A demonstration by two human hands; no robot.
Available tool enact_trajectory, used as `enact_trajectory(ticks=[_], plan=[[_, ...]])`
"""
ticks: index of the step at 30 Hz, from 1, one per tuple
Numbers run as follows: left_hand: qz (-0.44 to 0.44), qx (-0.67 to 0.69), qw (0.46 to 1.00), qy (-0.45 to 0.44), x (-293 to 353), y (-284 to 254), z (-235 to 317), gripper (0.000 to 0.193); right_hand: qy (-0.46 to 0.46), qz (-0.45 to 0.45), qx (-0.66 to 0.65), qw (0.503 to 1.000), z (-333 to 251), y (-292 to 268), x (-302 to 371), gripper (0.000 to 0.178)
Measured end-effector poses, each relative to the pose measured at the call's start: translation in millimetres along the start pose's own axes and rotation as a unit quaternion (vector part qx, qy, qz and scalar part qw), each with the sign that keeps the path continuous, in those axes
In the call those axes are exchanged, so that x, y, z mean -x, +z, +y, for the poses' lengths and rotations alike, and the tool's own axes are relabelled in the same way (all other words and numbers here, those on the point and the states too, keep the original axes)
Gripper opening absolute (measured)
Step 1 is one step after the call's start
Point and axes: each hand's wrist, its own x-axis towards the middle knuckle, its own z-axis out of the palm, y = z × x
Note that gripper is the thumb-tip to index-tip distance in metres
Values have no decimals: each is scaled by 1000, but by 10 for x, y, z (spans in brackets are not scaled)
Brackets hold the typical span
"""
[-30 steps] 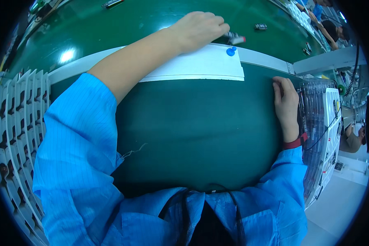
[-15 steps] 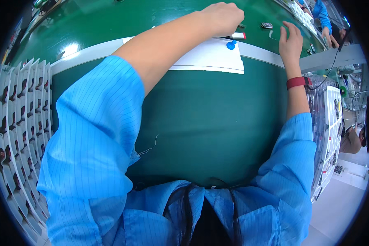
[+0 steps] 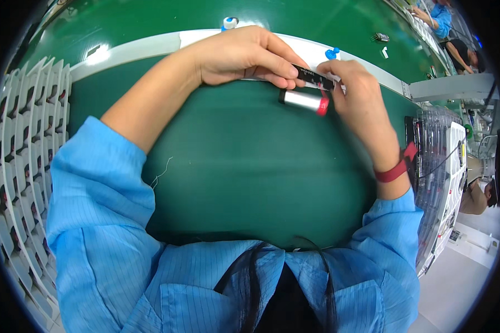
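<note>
In front of me my left hand [image 3: 244, 58] pinches one end of a narrow black strip-shaped part [image 3: 311, 76] with small white markings. My right hand [image 3: 364, 91] has its fingers closed at the strip's other end. Just below the strip is a silver cylinder [image 3: 303, 100], like a small battery cell, with a black left end and a red right end. It hangs over the green mat; whether it is joined to the strip, I cannot tell. Behind my hands lies a white sheet [image 3: 197, 38] with a blue knobbed piece [image 3: 331, 54] on it.
White slotted trays [image 3: 33, 144] holding dark and red parts stand at the left. Clear and white trays [image 3: 444, 183] line the right side. A small dark component [image 3: 380, 38] lies on the far green surface, near a white-and-blue bottle top [image 3: 229, 23]. Other people are at the upper right.
My left hand has come back from the far surface and my right hand has moved inward. Both now meet at the black strip, with the silver cylinder below it.
</note>
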Motion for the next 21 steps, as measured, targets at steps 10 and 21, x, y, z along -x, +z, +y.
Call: enact_trajectory(ticks=[10, 21], plan=[[-8, -124, 992, 17, -32, 39, -60, 25, 64, -377, 19, 924, 100, -187, -763, 19], [92, -111, 990, -4, -78, 160, -67, 24, 265, 218, -383, 858, 43, -138, 371, 18]])
